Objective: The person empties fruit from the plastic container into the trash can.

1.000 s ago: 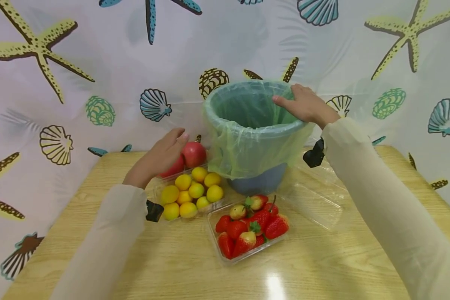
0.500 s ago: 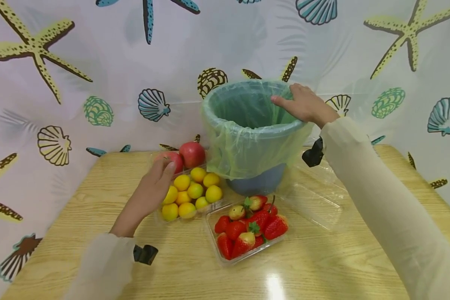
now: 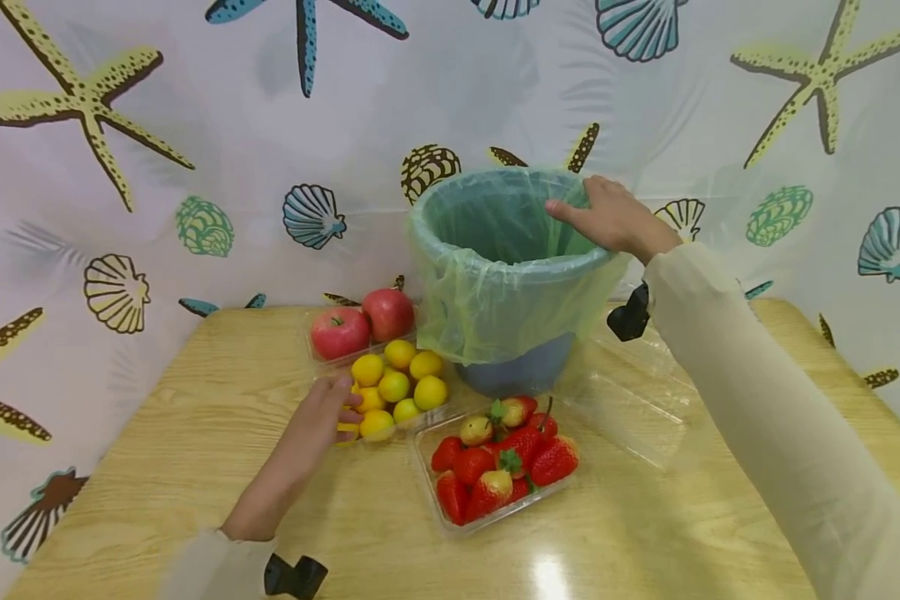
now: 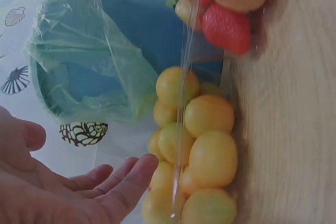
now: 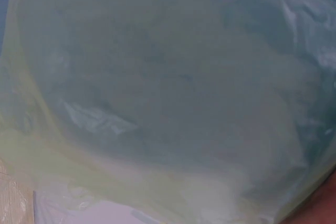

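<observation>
My left hand point(image 3: 322, 425) is at the left end of a clear tray of small yellow citrus fruits point(image 3: 393, 387). Its fingers are loosely bent; in the left wrist view a fingertip point(image 4: 147, 165) overlaps the fruits point(image 4: 212, 161), and nothing is held. My right hand point(image 3: 611, 218) grips the right rim of a blue trash bin point(image 3: 521, 371), thumb inside the opening, the other fingers partly hidden beyond the rim. A thin yellow-green bin liner point(image 3: 457, 308) lines the bin and folds down over its outside. That liner point(image 5: 157, 77) fills most of the right wrist view.
Two red apples point(image 3: 340, 333) sit in a clear tray behind the citrus. Strawberries point(image 3: 487, 467) fill another clear tray in front of the bin. More clear plastic containers point(image 3: 633, 417) lie right of the bin. A patterned cloth point(image 3: 450, 92) hangs behind the wooden table point(image 3: 345, 533).
My left hand has come back from beside the apples, moving down and toward me to the citrus tray, uncovering the apples. The right hand stays on the bin rim.
</observation>
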`<state>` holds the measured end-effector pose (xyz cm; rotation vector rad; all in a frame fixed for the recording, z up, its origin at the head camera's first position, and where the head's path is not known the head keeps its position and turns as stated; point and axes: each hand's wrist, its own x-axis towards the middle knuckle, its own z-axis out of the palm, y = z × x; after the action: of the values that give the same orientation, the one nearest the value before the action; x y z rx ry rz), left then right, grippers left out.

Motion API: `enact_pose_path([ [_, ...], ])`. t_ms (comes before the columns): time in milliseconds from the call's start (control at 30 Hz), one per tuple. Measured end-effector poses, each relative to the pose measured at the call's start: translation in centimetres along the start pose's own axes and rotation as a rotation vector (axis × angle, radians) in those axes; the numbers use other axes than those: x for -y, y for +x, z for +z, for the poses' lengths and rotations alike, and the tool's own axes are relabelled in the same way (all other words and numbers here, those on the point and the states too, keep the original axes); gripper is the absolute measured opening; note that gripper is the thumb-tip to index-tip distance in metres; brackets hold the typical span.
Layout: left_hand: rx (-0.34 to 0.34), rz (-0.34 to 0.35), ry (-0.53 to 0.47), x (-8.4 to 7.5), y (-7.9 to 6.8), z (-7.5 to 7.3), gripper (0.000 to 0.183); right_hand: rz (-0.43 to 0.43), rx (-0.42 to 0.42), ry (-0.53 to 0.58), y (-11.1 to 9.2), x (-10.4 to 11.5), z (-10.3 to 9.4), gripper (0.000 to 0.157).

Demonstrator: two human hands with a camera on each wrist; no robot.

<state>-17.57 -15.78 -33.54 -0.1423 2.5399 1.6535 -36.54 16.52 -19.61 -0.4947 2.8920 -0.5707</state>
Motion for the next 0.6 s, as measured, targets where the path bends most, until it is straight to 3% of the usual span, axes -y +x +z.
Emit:
enact_pose_path([
  [233, 0.061, -0.102, -0.119, 0.5, -1.1, 1.5, 0.05, -0.001, -0.007, -0.006, 0.1, 0.1, 0.1, 0.089],
  [600, 0.28, -0.199, -0.456, 3.1, -2.0, 3.4, 0.054, 0.014, 0.005, 0.002, 0.0, 0.1, 0.1, 0.09],
])
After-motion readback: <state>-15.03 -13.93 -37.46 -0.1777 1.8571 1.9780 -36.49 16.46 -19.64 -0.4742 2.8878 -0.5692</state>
